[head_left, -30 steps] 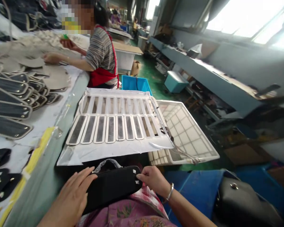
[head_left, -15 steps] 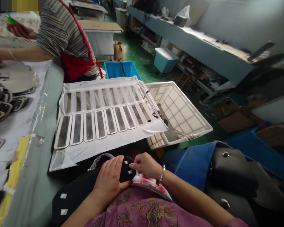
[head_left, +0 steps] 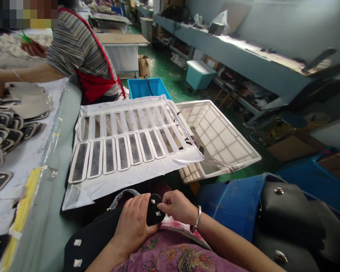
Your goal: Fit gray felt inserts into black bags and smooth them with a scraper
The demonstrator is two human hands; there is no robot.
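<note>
A long black panel with rounded ends (head_left: pixel 82 241) lies across my lap, with pairs of small white tabs showing near both ends. My left hand (head_left: pixel 134 217) wraps over it close to the far end, thumb below and fingers on top. At that end, my right hand (head_left: pixel 177 206) is curled with thumb and forefinger pinched together beside a white tab (head_left: pixel 158 214). Whatever is between those fingertips is too small to make out. In front of my hands is a white-covered frame (head_left: pixel 107 181) with slots, and a row of white-rimmed dark strips (head_left: pixel 110 155) rests on its near half.
A white plastic crate (head_left: pixel 232 166) stands beyond the frame, with scissors across its near rim. To the right is a blue bin (head_left: pixel 232 204) with black bags (head_left: pixel 291 215). At the left, a co-worker (head_left: pixel 79 49) reaches over a table with piled dark pieces (head_left: pixel 5 132).
The whole view has shifted slightly down and to the right. Both my hands keep the same hold at the end of the black panel.
</note>
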